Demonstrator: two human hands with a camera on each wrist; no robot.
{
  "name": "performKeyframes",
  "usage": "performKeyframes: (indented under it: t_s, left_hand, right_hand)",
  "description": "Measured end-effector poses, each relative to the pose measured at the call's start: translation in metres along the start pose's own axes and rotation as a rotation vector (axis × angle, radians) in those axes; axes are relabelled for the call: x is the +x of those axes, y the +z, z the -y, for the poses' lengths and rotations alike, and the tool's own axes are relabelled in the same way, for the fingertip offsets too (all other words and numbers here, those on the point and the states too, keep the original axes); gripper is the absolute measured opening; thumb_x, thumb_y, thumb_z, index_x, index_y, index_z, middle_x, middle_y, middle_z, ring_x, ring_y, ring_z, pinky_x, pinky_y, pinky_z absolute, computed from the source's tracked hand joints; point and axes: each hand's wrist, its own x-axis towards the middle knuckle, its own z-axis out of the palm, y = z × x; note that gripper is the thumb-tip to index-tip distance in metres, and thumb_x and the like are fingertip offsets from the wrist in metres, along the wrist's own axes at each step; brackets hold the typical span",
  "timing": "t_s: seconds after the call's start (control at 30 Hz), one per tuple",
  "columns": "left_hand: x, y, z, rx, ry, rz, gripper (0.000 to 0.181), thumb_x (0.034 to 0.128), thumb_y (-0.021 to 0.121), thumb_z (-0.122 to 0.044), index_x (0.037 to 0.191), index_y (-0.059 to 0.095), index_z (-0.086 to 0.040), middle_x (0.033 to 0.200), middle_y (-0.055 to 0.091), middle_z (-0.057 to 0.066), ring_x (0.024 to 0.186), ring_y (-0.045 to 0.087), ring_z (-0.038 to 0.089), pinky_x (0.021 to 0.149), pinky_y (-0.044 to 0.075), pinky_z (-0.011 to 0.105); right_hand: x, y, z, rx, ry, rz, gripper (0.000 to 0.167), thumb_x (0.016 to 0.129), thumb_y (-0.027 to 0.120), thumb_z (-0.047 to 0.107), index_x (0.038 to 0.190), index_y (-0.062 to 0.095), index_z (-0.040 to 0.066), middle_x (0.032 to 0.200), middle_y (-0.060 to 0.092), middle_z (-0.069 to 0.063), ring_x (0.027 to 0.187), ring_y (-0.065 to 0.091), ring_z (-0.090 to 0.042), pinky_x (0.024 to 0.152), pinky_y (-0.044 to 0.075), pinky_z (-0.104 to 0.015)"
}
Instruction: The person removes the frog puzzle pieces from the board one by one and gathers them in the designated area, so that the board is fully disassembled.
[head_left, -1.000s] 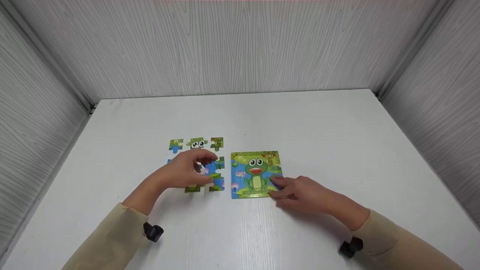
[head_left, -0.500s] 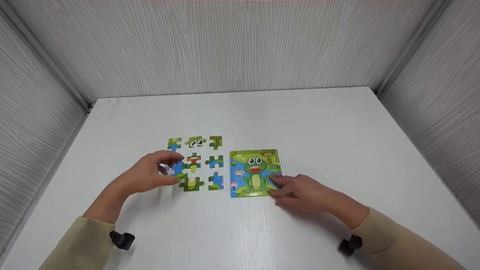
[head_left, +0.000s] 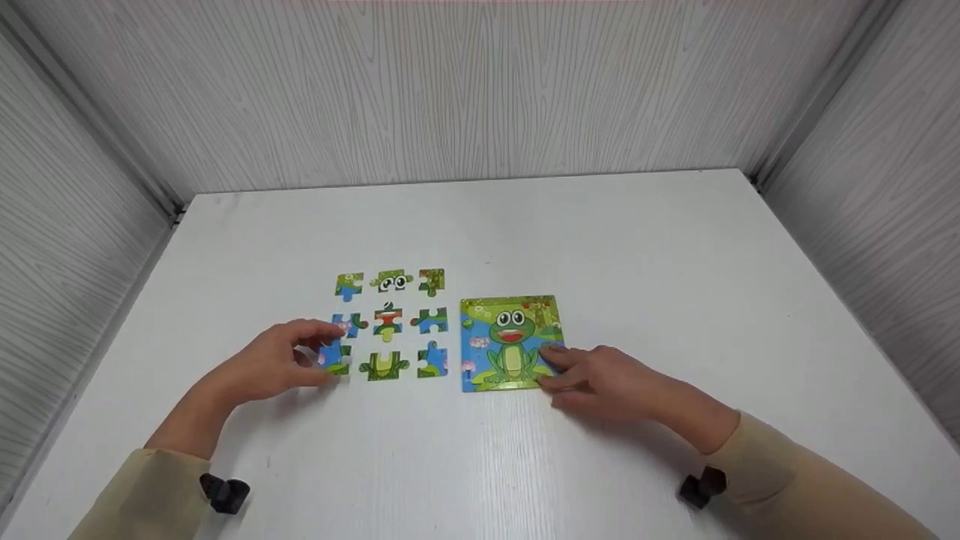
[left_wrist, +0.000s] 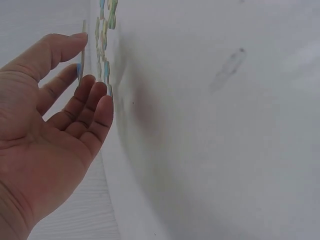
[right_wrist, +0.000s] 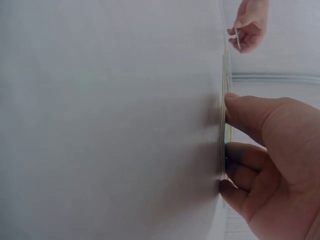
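Observation:
My left hand [head_left: 274, 364] pinches a blue and green jigsaw piece [head_left: 339, 366] between thumb and fingers, at the lower left of several other jigsaw pieces. In the left wrist view that piece stands edge-on by the thumb tip, apart from the pieces behind it. Loose ones show a frog's eyes [head_left: 391, 283], its mouth [head_left: 387, 321] and its belly [head_left: 384, 367], laid out in spaced rows. Right of them lies a square puzzle board [head_left: 511, 341] with a whole frog picture. My right hand [head_left: 611, 386] rests its fingers on the board's right edge.
A white table [head_left: 480, 465] carries everything, with pale wood-grain panels [head_left: 480, 90] standing behind it and at both sides. A narrow strip of table separates the loose pieces from the board.
My left hand has moved left from over the pieces to their lower left corner, carrying the jigsaw piece and uncovering the others. My right hand stays at the board.

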Motion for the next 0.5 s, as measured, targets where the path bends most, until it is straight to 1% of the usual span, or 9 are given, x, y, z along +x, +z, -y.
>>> performKeyframes:
  t_s: [0.1,0.27,0.37,0.5]
  left_hand:
    - [0.0014,0.0014,0.0035,0.001,0.004,0.001,0.059,0.0885,0.086,-0.018,0.142,0.064,-0.007,0.132,0.065,0.009,0.113,0.054,0.028,0.094,0.051,0.032]
    - [0.0027,0.0039,0.0071,-0.004,0.020,-0.006,0.057,0.0884,0.086,-0.017,0.140,0.064,-0.005,0.133,0.064,0.010,0.114,0.053,0.029,0.100,0.047,0.043]
    - [0.0021,0.0058,0.0085,-0.006,0.015,-0.008,0.058,0.0887,0.086,-0.018,0.140,0.064,-0.005,0.135,0.062,0.011,0.115,0.052,0.029,0.103,0.045,0.048]
    - [0.0021,0.0081,0.0098,-0.013,0.008,-0.010,0.058,0.0886,0.086,-0.017,0.140,0.063,-0.005,0.135,0.060,0.011,0.116,0.051,0.029,0.105,0.043,0.050]
  right_hand:
    - [0.0001,-0.0013,-0.0004,-0.001,0.002,-0.001,0.039,0.102,0.073,0.030,0.140,0.070,0.021,0.161,0.048,-0.008,0.148,0.047,-0.030,0.111,0.045,-0.055]
    - [0.0005,-0.0010,-0.0020,-0.004,-0.015,-0.012,0.037,0.103,0.072,0.031,0.139,0.072,0.021,0.160,0.049,-0.009,0.147,0.048,-0.030,0.111,0.045,-0.055]
    - [0.0005,0.0008,-0.0033,0.000,-0.015,-0.012,0.037,0.103,0.071,0.032,0.139,0.072,0.022,0.160,0.049,-0.008,0.148,0.047,-0.029,0.111,0.045,-0.055]
    - [-0.0001,0.0024,-0.0044,0.000,-0.014,-0.011,0.038,0.103,0.072,0.033,0.139,0.071,0.022,0.161,0.049,-0.008,0.148,0.047,-0.030,0.111,0.045,-0.055]
